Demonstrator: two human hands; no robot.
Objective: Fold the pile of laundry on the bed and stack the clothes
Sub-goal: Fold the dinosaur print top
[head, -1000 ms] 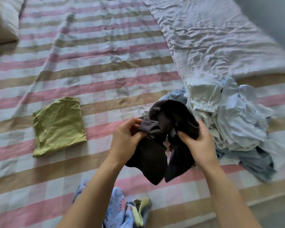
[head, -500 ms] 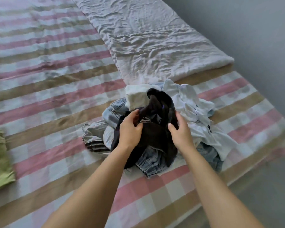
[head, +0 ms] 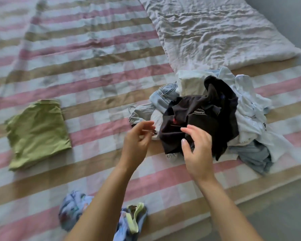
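Position check: we are hovering our right hand (head: 196,153) over the near edge of the black T-shirt (head: 207,105), our left hand (head: 137,141) just beside it; fingers (head: 185,129) are spreading loosely, gripping nothing.

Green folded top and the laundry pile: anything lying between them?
Head view: only bare striped bedspread lies between the green folded top and the laundry pile. The left hand hovers above that stretch, near the pile.
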